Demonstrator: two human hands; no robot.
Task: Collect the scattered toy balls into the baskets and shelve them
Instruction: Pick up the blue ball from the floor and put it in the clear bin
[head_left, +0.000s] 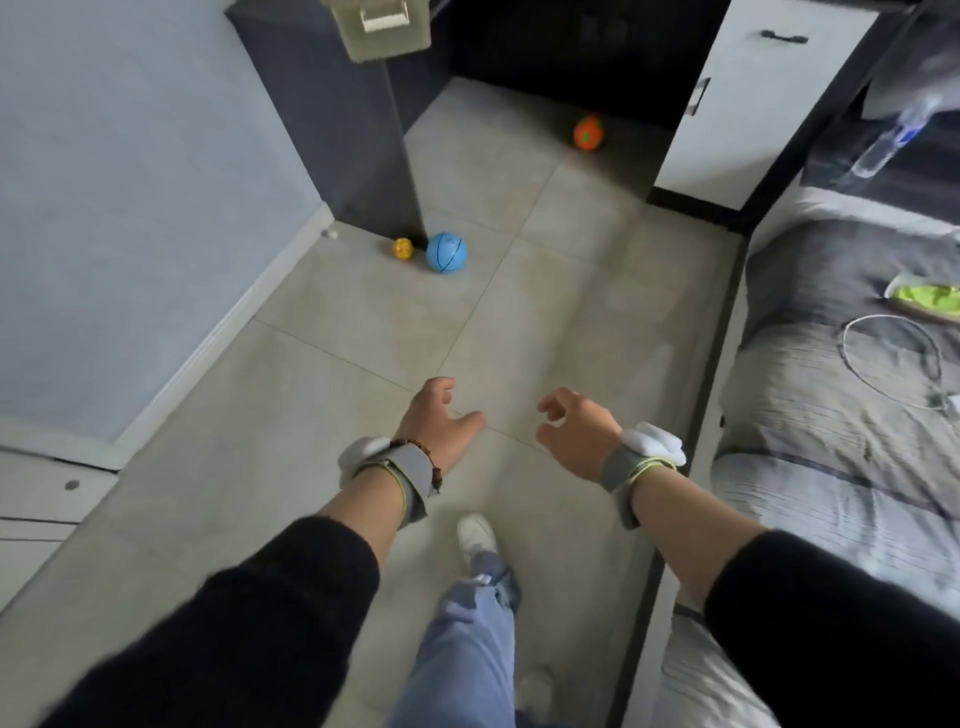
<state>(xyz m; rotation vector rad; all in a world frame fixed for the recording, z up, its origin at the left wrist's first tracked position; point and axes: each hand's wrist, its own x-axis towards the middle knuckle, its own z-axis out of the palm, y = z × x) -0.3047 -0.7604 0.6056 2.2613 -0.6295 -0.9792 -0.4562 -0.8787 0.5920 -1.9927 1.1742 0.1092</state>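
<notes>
Pale floor tiles (519, 322) run between a blue wall and a bed (831, 364). Both hands, left hand (439, 423) and right hand (576, 434), are out front, fingers loosely spread, holding nothing. Looks like the walk-up step: blue ball (446, 252) and small yellow ball (402, 248) sit at the dark cabinet corner (405, 197), orange ball (589, 132) further back. No basket visible. Plenty of open floor ahead.

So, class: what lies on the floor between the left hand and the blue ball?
Nothing: in the head view, only bare floor tile separates the left hand from the blue ball.
</notes>
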